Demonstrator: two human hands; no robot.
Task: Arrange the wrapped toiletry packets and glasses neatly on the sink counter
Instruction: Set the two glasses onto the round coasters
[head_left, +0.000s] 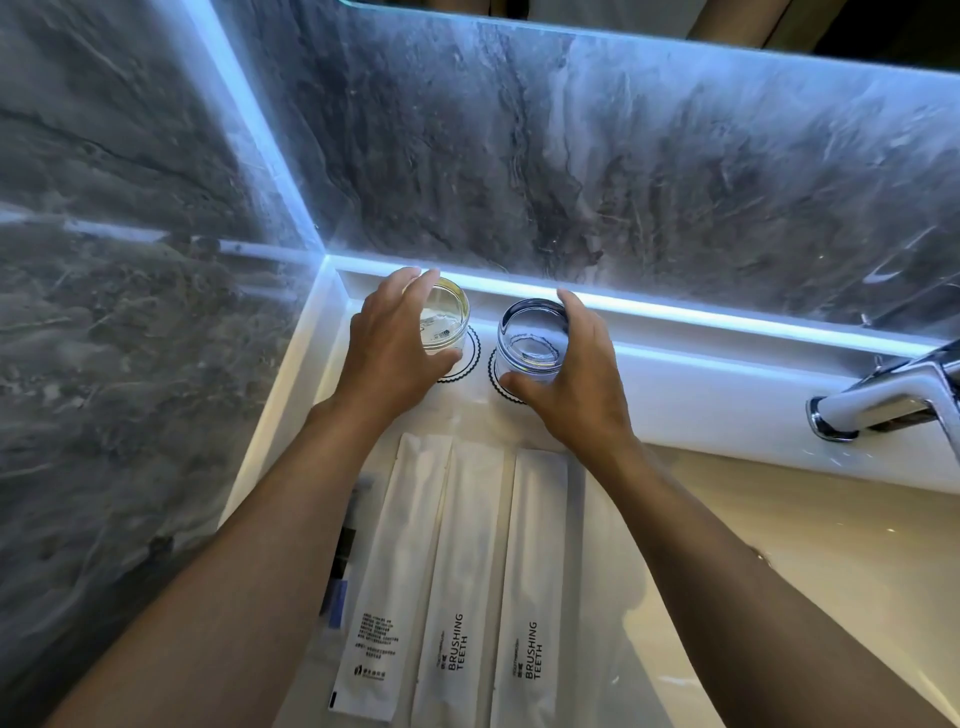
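Two glasses stand upright at the back of the white counter (691, 395), each on a round scalloped coaster. Your left hand (392, 353) curls around the yellow-rimmed glass (444, 322); no liquid shows in it, only a printed label. Your right hand (569, 387) wraps the clear glass (530, 338), thumb in front, fingers behind; it appears empty. Nearer you, three wrapped packets lie side by side, long axes running toward the wall: the left packet (387, 582), middle packet (460, 587) and right packet (530, 592), printed ends closest to you.
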